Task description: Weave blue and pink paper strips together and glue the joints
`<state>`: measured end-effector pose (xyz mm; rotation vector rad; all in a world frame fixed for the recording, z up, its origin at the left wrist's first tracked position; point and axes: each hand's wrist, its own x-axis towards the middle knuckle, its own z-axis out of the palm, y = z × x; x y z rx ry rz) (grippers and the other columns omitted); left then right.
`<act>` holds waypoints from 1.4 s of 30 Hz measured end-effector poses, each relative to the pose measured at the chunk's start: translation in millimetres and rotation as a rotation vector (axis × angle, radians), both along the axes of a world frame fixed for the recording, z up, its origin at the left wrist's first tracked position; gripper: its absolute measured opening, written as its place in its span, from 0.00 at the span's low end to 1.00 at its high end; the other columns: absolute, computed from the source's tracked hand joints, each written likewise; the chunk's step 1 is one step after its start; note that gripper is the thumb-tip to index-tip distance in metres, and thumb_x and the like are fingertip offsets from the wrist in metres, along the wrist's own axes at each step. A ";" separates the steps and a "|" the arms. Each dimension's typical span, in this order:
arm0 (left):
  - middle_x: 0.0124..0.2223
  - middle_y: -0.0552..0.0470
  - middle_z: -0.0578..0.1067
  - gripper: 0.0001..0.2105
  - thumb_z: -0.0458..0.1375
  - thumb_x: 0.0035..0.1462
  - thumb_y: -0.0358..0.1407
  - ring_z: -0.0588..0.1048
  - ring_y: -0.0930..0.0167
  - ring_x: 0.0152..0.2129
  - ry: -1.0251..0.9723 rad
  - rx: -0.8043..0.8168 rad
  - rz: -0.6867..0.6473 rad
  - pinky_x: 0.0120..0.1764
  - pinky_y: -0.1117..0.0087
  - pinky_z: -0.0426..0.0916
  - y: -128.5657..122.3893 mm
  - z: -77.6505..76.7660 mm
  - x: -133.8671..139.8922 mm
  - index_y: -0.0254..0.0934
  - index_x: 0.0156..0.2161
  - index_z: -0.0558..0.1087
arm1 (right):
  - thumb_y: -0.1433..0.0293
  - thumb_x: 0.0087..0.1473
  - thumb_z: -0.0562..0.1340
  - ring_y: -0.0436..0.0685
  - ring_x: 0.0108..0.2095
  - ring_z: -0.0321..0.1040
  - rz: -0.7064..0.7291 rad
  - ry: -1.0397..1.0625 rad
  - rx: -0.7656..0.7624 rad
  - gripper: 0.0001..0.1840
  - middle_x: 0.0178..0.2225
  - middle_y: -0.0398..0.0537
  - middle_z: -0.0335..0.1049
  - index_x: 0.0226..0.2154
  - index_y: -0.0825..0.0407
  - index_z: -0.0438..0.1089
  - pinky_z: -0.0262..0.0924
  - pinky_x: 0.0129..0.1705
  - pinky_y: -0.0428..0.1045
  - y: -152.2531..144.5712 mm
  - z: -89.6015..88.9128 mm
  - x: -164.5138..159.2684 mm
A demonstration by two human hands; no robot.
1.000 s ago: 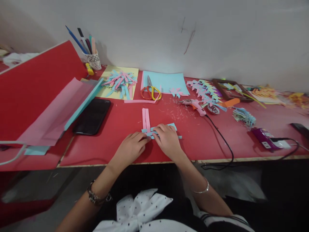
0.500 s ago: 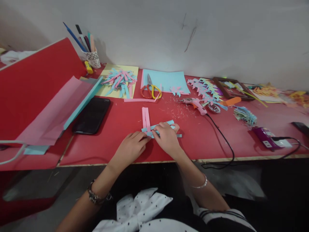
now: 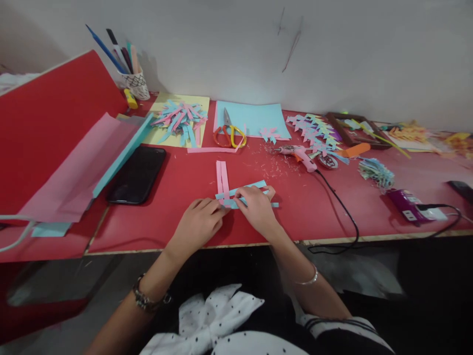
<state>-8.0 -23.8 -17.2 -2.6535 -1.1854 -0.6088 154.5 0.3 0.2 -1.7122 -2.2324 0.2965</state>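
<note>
Two pink paper strips [image 3: 222, 176] stand side by side on the red tabletop, their near ends crossing light blue paper strips [image 3: 232, 192]. The fingertips of my left hand [image 3: 201, 219] are closed at the left end of the nearest blue strip, by the crossing. My right hand [image 3: 256, 204] lies over the blue strips with its fingers bent, gripping them close to the pink ones. The right ends of the blue strips stick out past that hand. Its fingers and palm hide the middle of the strips, so how they interlace there cannot be seen.
Scissors [image 3: 229, 134] and blue sheets [image 3: 254, 112] lie beyond the strips, with a pile of cut strips [image 3: 181, 119] to their left. A pink glue gun [image 3: 301, 155] trails a black cord at right. A black phone [image 3: 137, 176] lies at left.
The view has shifted slightly. Both hands stay at the strips with small finger movements, and more of the near blue strip shows between them.
</note>
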 end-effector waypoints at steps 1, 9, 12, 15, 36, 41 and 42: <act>0.26 0.53 0.71 0.11 0.51 0.51 0.26 0.70 0.70 0.27 0.003 -0.001 -0.001 0.30 0.69 0.64 0.0 -0.1 0.1 0.38 0.37 0.73 | 0.74 0.52 0.54 0.55 0.36 0.64 0.007 0.004 0.007 0.08 0.29 0.42 0.73 0.26 0.52 0.67 0.35 0.44 0.54 0.0 -0.5 0.9; 0.32 0.50 0.73 0.12 0.51 0.51 0.25 0.72 0.69 0.33 -0.056 -0.017 -0.043 0.37 0.68 0.68 0.5 -5.3 -1.1 0.35 0.38 0.72 | 0.74 0.53 0.54 0.54 0.35 0.64 0.037 -0.012 0.048 0.08 0.29 0.40 0.72 0.27 0.51 0.67 0.28 0.49 0.56 0.1 -3.0 5.7; 0.32 0.49 0.73 0.12 0.51 0.50 0.24 0.73 0.69 0.31 -0.062 0.005 -0.054 0.37 0.67 0.69 1.2 -5.4 -0.7 0.34 0.38 0.72 | 0.74 0.54 0.53 0.54 0.36 0.64 0.039 -0.038 0.045 0.09 0.30 0.40 0.72 0.27 0.51 0.67 0.27 0.49 0.56 -0.4 -2.5 6.2; 0.33 0.49 0.72 0.12 0.51 0.50 0.24 0.73 0.69 0.30 -0.040 0.024 -0.040 0.36 0.67 0.70 1.1 -3.5 0.4 0.35 0.38 0.73 | 0.74 0.54 0.52 0.54 0.36 0.63 0.028 -0.053 0.043 0.10 0.31 0.41 0.72 0.27 0.51 0.67 0.27 0.50 0.56 -1.6 -2.0 8.5; 0.39 0.50 0.77 0.14 0.46 0.54 0.26 0.75 0.70 0.34 -0.082 0.036 -0.060 0.37 0.67 0.70 2.6 -4.1 0.6 0.34 0.38 0.74 | 0.73 0.56 0.48 0.59 0.47 0.60 0.032 -0.181 0.050 0.18 0.48 0.52 0.66 0.49 0.50 0.61 0.28 0.53 0.63 -1.0 3.1 -1.5; 0.41 0.50 0.77 0.14 0.47 0.54 0.26 0.73 0.68 0.40 -0.052 -0.020 -0.046 0.41 0.66 0.69 2.7 -4.6 -0.3 0.36 0.39 0.73 | 0.73 0.56 0.50 0.59 0.44 0.61 0.057 -0.231 -0.014 0.12 0.42 0.51 0.68 0.38 0.51 0.67 0.34 0.50 0.60 1.3 9.0 -7.0; 0.42 0.49 0.77 0.14 0.47 0.54 0.27 0.73 0.68 0.42 -0.052 -0.019 -0.048 0.42 0.65 0.68 2.9 -5.1 -0.5 0.36 0.39 0.73 | 0.73 0.56 0.50 0.59 0.44 0.61 0.072 -0.235 -0.020 0.11 0.41 0.50 0.68 0.36 0.51 0.67 0.35 0.49 0.60 2.6 10.0 -6.5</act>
